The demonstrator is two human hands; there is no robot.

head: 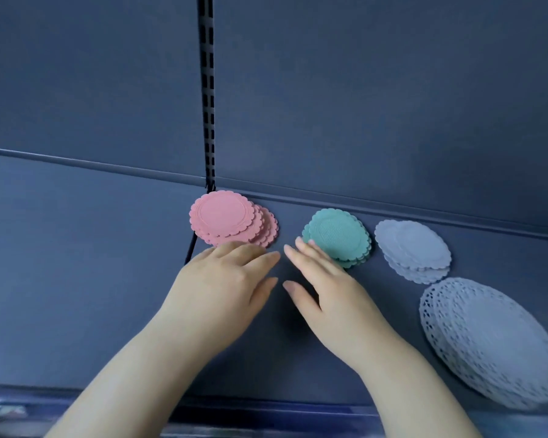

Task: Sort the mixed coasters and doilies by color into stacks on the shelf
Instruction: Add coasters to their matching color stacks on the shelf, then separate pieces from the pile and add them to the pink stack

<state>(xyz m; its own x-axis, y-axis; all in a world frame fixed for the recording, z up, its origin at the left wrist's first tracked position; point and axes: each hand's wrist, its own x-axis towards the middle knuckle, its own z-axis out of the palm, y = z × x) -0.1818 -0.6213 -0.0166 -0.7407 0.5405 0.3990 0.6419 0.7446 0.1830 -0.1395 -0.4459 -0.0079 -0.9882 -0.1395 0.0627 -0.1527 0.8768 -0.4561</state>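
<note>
Reaching over the dark blue shelf point(76, 279), left hand point(215, 279) and right hand point(326, 289) are released, empty.

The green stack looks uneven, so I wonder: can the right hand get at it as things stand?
Probably yes. The right hand lies open beside the green stack, its fingertips at the stack's near-left edge, and nothing stands between them.

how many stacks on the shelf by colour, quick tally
pink stack: 1
teal stack: 1
white stacks: 2, the small coasters and the large lace doilies
total: 4 stacks
</note>
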